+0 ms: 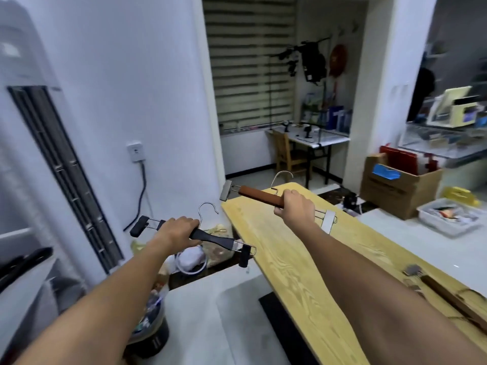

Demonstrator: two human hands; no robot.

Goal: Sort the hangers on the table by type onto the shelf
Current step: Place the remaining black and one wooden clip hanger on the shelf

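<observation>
Three clip hangers are visible. One is a black bar hanger with a silver wire hook and two black clips (210, 239); it is gripped by the left hand (176, 232), whose fingers are wrapped around the bar just left of the hook, held in the air left of the table and above the clutter on the floor. The second is a reddish-brown wooden bar hanger with a silver hook and two grey metal clips (259, 194); the right hand (294, 208) is closed in a fist around its right half, holding it above the far end of the table. The third, a dark brown wooden hanger with a metal clip (445, 296), lies flat on the table at the lower right; it is blurred and partly cut off by the frame edge, so its hook and second clip cannot be confirmed.

One long table with a pale yellow wood-grain top (295, 272) runs from near right to centre. Its grain is pronounced and its corners rounded.

The shelf cannot be identified in this view. A tall white appliance with a dark vertical vent (66, 175) stands at left, smeared by motion. One cardboard box (395, 191) and one clear plastic tub (448, 219) sit on the floor at right; their contents are indistinct.
</observation>
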